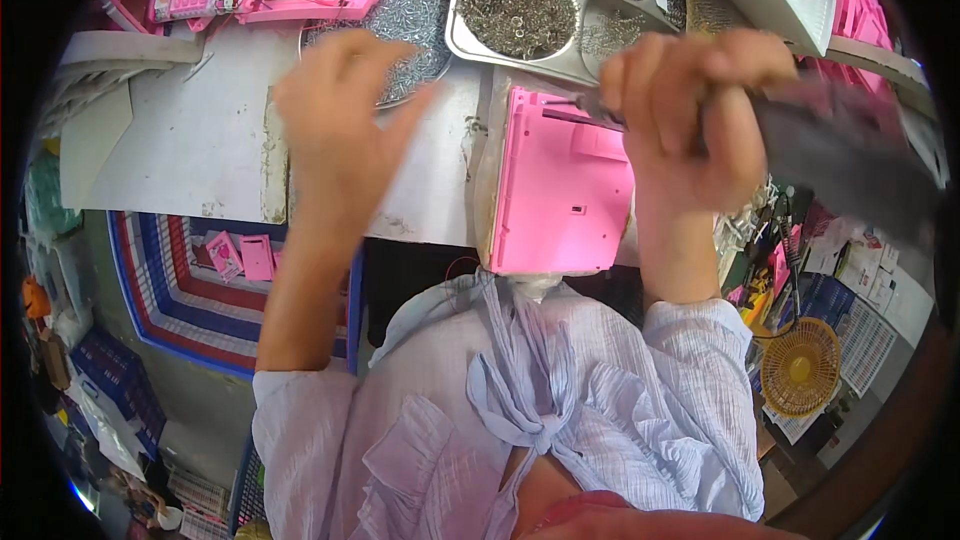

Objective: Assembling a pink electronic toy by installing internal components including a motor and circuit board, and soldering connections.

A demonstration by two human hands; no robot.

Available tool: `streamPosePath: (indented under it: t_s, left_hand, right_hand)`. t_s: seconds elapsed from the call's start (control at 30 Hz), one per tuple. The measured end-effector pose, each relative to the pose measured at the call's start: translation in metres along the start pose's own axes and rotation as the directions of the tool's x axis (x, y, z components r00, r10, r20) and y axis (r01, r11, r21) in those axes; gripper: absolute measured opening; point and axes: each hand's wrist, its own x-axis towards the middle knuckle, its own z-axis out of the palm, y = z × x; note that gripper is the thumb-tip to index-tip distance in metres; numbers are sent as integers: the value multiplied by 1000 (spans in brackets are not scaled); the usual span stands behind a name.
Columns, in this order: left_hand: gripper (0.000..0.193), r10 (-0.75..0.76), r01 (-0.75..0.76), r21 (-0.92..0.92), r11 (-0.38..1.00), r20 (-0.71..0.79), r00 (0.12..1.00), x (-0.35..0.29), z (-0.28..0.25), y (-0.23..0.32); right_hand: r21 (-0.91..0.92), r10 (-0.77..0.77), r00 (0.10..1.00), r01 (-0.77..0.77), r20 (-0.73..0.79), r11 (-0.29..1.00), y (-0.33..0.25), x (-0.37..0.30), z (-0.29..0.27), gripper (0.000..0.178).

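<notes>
1. Pink panel [565,195]: dead ahead, 12 o'clock; prob. light, stiff, slick, thin-edged; best held by side edges.
2. L hand [345,105]: half-open; can't tell contents (blur).
3. R hand [690,100]: curled round dark driver [835,145].

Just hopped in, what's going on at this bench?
A person's right hand grips a dark handheld tool, its thin tip over the far part of a pink plastic panel; contact can't be told. The left hand, blurred, is at a round bowl of small silver pieces; whether it holds one is unclear. Beyond the panel sits a metal tray of small metal parts.
</notes>
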Motion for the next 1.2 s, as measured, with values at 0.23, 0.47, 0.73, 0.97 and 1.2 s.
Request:
streamPosePath:
  t_s: [0.23,0.47,0.73,0.97,1.2]
  left_hand:
    - [13,-87,71,196,978,72,994,-5,10,-25]
    - [13,-41,41,261,965,-5,999,4,18,-33]
    - [17,-27,16,154,988,67,997,-3,5,-32]
    - [17,107,-108,1,994,131,986,-23,-2,19]
    - [18,183,-155,-157,975,181,966,-40,-6,53]
  right_hand:
    - [-13,38,998,-38,-52,999,34,1,-4,4]
    - [-365,62,998,-66,-22,929,40,-2,1,21]
    - [-266,76,992,-47,97,963,19,-20,4,20]
    - [-265,109,994,-102,10,959,26,-23,11,24]
    - [102,55,996,-63,74,993,-26,-16,41,32]
